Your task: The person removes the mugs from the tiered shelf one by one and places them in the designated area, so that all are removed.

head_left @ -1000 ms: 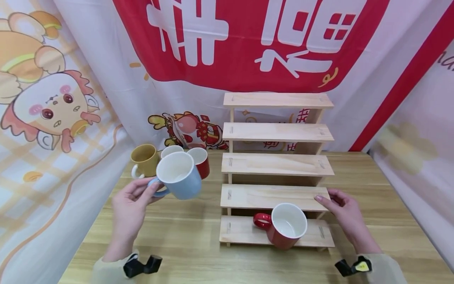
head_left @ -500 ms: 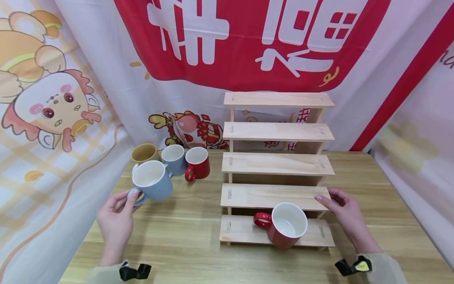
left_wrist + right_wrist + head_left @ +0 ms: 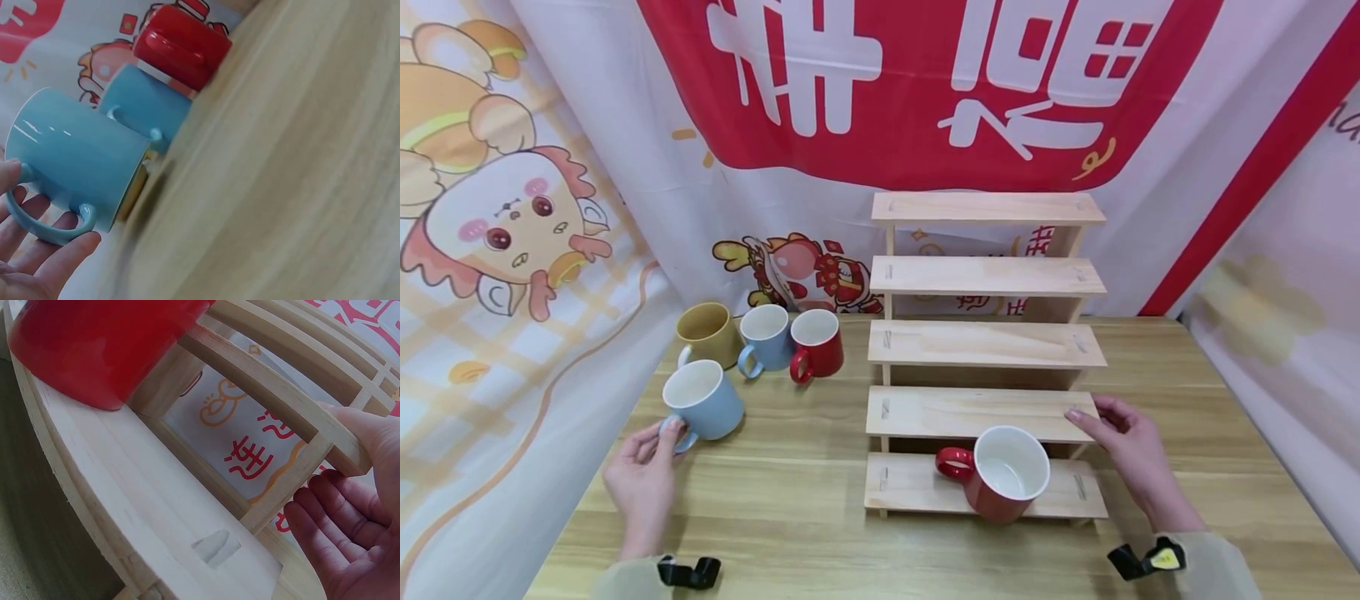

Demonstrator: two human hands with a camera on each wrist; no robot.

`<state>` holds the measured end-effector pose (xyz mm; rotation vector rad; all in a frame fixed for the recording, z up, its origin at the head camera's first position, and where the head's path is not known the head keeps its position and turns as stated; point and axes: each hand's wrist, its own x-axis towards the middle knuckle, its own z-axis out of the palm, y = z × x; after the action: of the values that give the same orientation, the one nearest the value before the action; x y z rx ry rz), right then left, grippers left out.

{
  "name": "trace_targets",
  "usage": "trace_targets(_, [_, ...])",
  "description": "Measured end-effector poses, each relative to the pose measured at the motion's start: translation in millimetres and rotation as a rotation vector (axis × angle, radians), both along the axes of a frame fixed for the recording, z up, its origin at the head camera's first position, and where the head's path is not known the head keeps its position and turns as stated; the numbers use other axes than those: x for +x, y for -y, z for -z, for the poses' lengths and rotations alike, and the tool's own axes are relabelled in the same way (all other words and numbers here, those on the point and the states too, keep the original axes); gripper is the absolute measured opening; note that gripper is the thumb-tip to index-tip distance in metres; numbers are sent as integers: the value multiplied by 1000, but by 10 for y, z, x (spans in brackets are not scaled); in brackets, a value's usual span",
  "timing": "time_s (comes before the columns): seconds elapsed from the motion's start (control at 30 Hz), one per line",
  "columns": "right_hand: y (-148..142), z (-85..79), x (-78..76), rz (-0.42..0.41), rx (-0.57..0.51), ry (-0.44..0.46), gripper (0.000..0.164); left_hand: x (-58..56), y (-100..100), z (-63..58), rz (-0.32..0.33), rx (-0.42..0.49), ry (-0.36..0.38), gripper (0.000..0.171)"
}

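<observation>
At the left of the head view my left hand (image 3: 643, 479) pinches the handle of a light blue mug (image 3: 707, 408). The left wrist view shows this mug (image 3: 78, 150) with thumb and fingers around its handle, its base close over the wooden table. My right hand (image 3: 1126, 454) holds the right end of the second step of a wooden stepped rack (image 3: 970, 414), thumb on top. In the right wrist view its fingers (image 3: 312, 519) curl under the board's end. A red mug (image 3: 1000, 492) stands on the lowest step, handle pointing left.
Behind the held mug stand a mustard-yellow mug (image 3: 709, 333), a second light blue mug (image 3: 766, 340) and a smaller red mug (image 3: 817, 346) in a row. Printed cloth (image 3: 820, 200) hangs behind the wooden table (image 3: 790, 500) and along both sides.
My left hand has carried the light blue mug left and down toward the table, uncovering the blue and red mugs behind. My right hand has stayed at the rack.
</observation>
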<state>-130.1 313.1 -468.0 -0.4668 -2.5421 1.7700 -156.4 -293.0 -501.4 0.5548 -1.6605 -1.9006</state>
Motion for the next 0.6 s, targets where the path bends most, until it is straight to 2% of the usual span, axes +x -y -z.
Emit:
trace_targets(0.2, [3, -21, 10, -4, 2, 9, 73, -74, 25, 114, -11, 42, -6, 33])
trace_targets(0.43, [0, -13, 14, -6, 10, 23, 74, -100, 3, 136, -27, 66, -38, 35])
trace_targets(0.6, [15, -25, 3, -1, 13, 36, 76, -84, -2, 178, -59, 30, 4, 36])
